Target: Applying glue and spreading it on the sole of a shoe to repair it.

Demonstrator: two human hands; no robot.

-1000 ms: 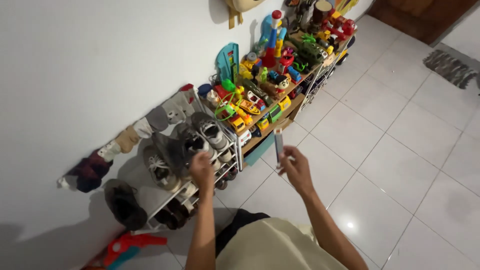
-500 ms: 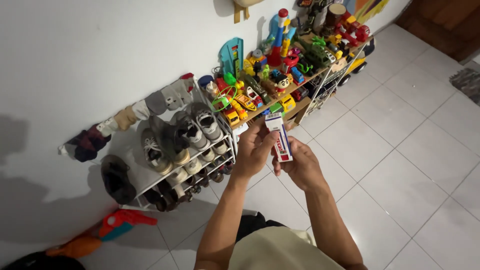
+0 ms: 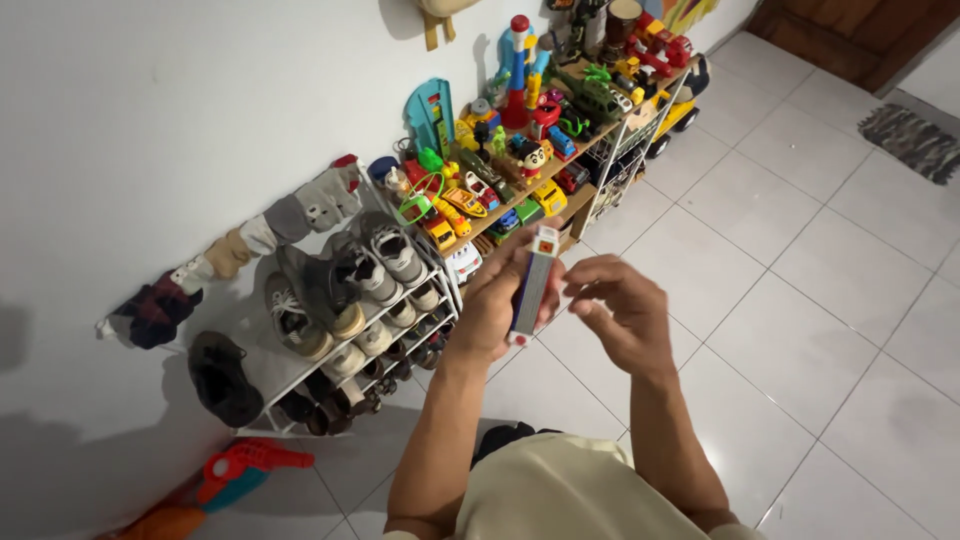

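The slim box (image 3: 532, 283), a long narrow carton in white, blue and red, stands near the middle of the frame, held almost upright between the person's two hands. The left hand (image 3: 495, 310) is wrapped around its lower half from the left, fingers closed on it, while the right hand (image 3: 620, 310) sits just beside it on the right with fingers curled loosely near the carton's edge; whether those fingertips actually touch it I cannot tell. A second ago the hands were apart and lower in the frame, with the carton only a thin sliver in the right hand; since then both have come together and the box has been raised and turned so a narrow side faces up towards the wearer. To my eye that looks like someone handling or inspecting the carton rather than putting it down. Beyond the hands, in the upper middle, a wooden shelf (image 3: 590, 150) against the white wall is crammed with bright toy cars and figures. To its left a white wire shoe rack (image 3: 425, 262) carries sneakers on several tiers, with a few socks strewn along the wall further left. An orange and red plastic toy (image 3: 235, 470) lies at the lower left on the tiled floor (image 3: 800, 300), and nothing stands between the hands and the shelves.
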